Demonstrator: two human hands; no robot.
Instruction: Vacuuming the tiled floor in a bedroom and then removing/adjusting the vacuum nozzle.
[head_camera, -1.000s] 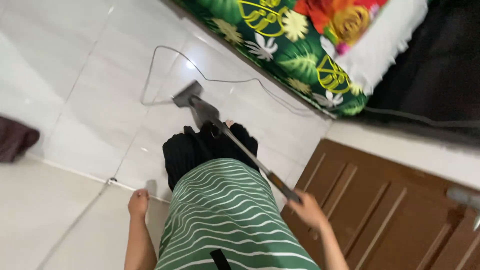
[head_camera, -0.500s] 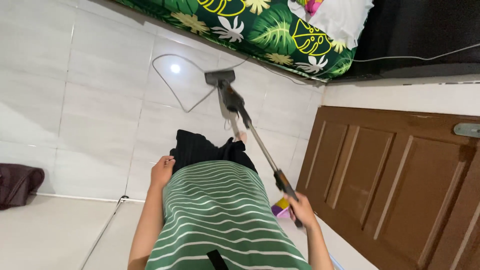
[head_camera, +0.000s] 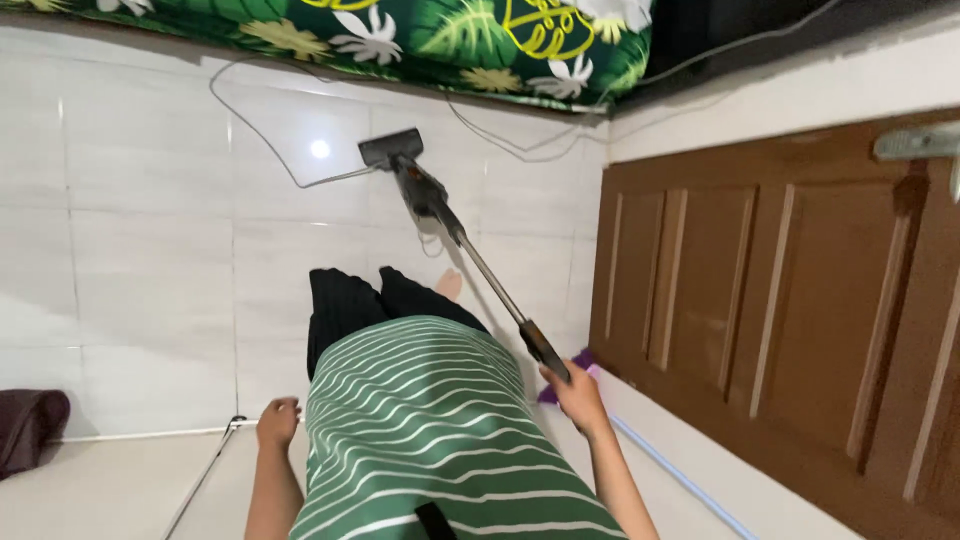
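Note:
My right hand (head_camera: 577, 397) grips the dark handle of a stick vacuum cleaner (head_camera: 452, 230). Its metal tube runs forward and left to a flat grey floor head (head_camera: 390, 147) resting on the white floor tiles (head_camera: 150, 230). A thin grey power cord (head_camera: 262, 140) loops across the tiles from the head toward the bed. My left hand (head_camera: 277, 422) hangs loosely curled at my side, holding nothing. I wear a green striped top and black trousers, and one bare foot (head_camera: 450, 285) shows beside the tube.
A bed with a green leaf-patterned cover (head_camera: 420, 40) runs along the top edge. A brown panelled wooden door (head_camera: 780, 300) stands at the right with a metal handle (head_camera: 915, 142). A dark cloth bundle (head_camera: 28, 430) lies at the lower left. A purple object (head_camera: 582, 360) lies by the door.
The view has swung, so the bed sits higher and the door fills more of the right. My left hand dropped from my hip to my side. The vacuum head shifted slightly left.

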